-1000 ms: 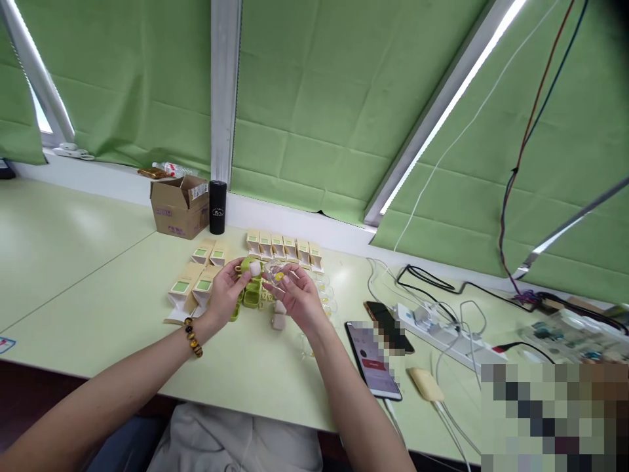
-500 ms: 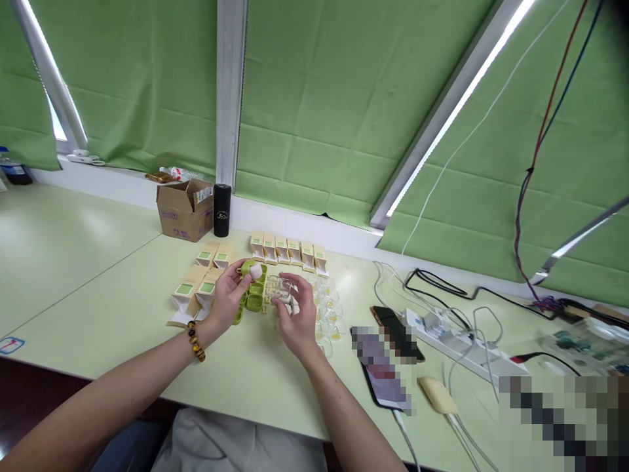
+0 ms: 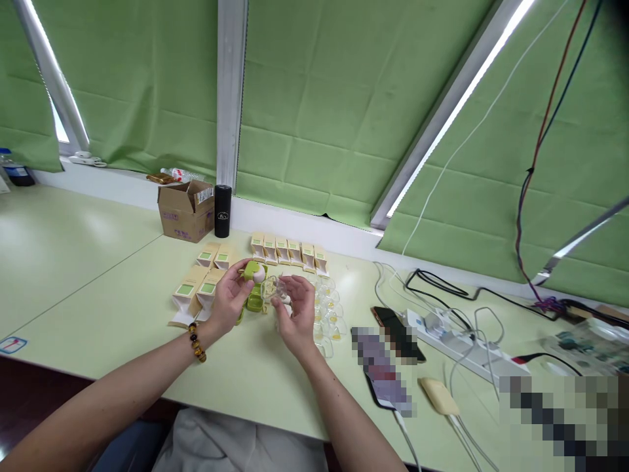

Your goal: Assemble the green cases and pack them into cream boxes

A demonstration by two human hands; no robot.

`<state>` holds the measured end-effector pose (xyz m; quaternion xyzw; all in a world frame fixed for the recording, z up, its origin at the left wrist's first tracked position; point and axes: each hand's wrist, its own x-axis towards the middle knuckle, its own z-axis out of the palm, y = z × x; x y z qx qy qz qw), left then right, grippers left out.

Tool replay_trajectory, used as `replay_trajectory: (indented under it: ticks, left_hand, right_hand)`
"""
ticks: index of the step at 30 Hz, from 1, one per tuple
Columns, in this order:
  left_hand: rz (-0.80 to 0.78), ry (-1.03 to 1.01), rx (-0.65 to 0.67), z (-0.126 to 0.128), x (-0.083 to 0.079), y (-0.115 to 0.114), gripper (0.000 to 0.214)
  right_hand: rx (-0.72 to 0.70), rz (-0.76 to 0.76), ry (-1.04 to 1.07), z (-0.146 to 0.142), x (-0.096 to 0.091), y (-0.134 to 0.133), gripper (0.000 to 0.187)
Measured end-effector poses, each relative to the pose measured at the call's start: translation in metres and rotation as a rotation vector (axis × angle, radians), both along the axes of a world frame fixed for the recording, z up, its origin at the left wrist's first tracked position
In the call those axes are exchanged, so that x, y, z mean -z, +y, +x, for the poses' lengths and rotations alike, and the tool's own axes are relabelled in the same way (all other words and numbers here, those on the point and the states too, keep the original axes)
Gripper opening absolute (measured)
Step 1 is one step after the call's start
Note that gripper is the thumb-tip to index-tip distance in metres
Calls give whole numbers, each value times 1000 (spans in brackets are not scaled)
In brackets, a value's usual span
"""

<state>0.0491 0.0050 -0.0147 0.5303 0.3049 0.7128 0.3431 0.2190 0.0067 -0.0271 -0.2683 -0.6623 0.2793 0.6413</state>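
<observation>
Case [image 3: 251, 269] pinched in my left hand [image 3: 229, 292], clear cup [image 3: 270, 288], I think, pinched in my right hand [image 3: 297, 312] at four o'clock: squeeze softly.

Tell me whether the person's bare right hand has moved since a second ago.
Yes, slightly. Judged against the far row of beige cartons with green squares, the bare right hand has shifted away from them toward the person.

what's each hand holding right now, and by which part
The left hand holds a small green case with a whitish piece, pinched at its left side. The right hand holds a clear cover by its right side, between thumb and fingers.
</observation>
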Motion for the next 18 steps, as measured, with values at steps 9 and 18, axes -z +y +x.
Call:
replay_trajectory:
  ticks: [9, 18]
  left_hand:
    - [-22, 57, 39, 2, 0, -3, 62]
    - [-37, 142, 45, 1, 1, -5, 53]
  right_hand:
    - [-118, -374, 231, -2, -7, 3, 48]
    - [-135, -412, 251, -2, -1, 7, 43]
